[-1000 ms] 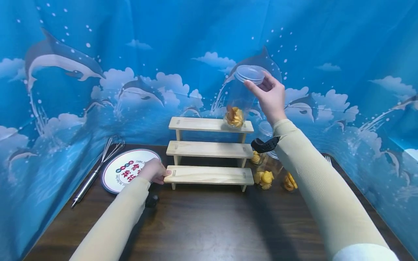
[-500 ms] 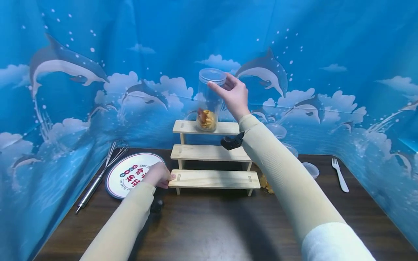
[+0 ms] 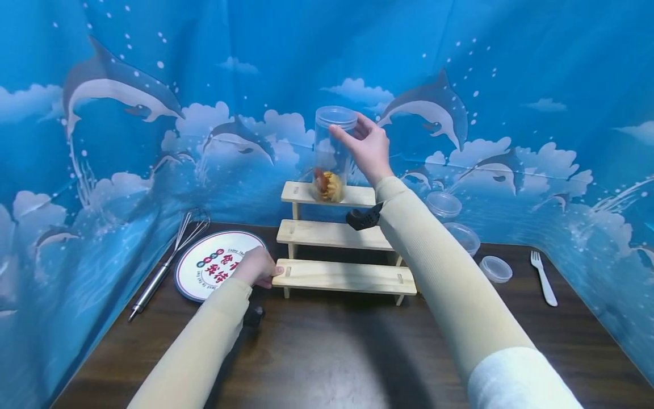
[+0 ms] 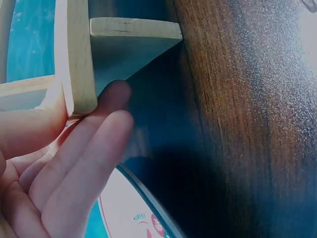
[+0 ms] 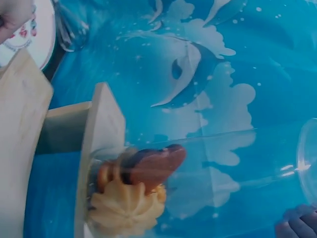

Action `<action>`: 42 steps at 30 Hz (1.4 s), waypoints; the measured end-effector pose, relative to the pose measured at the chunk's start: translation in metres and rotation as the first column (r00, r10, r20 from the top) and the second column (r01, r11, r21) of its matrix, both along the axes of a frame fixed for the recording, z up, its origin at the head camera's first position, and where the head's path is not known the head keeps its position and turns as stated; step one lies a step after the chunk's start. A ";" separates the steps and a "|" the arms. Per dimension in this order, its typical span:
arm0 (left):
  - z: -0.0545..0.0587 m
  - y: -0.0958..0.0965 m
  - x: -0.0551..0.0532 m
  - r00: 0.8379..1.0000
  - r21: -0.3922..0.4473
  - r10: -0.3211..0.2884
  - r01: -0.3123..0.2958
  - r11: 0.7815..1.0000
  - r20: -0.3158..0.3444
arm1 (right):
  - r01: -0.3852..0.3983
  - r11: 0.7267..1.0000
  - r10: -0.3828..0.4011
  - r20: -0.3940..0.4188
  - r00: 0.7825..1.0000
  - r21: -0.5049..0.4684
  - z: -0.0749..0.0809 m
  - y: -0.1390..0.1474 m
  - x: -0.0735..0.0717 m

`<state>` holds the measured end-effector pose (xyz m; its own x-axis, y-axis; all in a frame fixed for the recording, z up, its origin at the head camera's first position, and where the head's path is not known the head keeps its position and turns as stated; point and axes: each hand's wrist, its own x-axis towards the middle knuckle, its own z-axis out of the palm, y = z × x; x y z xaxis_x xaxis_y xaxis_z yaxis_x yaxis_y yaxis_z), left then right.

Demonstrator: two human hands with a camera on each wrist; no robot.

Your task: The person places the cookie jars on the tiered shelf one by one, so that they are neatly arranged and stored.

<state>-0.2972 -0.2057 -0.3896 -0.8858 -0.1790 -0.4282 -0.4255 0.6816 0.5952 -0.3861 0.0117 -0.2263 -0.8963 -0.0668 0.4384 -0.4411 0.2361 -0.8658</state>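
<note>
My right hand grips a tall clear plastic jar near its lid. Cookies, pale swirled and reddish brown ones, lie in the jar's bottom. The jar stands upright, its base at the top step of a three-tier wooden shelf; in the right wrist view the base meets that board. My left hand pinches the left end of the lowest board, thumb on one face and fingers beneath. The right forearm hides the shelf's right end and most of what stands behind it.
Left of the shelf lies a round white plate with printed lettering, and a whisk beside it. To the right are clear lids of jars, largely hidden by the arm, and a white fork. A dolphin-printed cloth hangs behind.
My right hand has carried the jar leftward from the top step's right end to near its middle and left. The left hand keeps its hold on the lowest board. The head view has shifted slightly.
</note>
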 end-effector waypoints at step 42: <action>0.003 0.000 0.004 1.000 0.083 0.005 -0.005 0.997 -0.009 | 0.036 0.984 -0.035 -0.011 0.999 0.175 -0.020 0.184 0.032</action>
<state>-0.2928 -0.2061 -0.3866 -0.8890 -0.1475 -0.4335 -0.4229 0.6274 0.6538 -0.3542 0.1954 -0.2462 -0.8960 -0.1111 0.4299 -0.4363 0.3995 -0.8063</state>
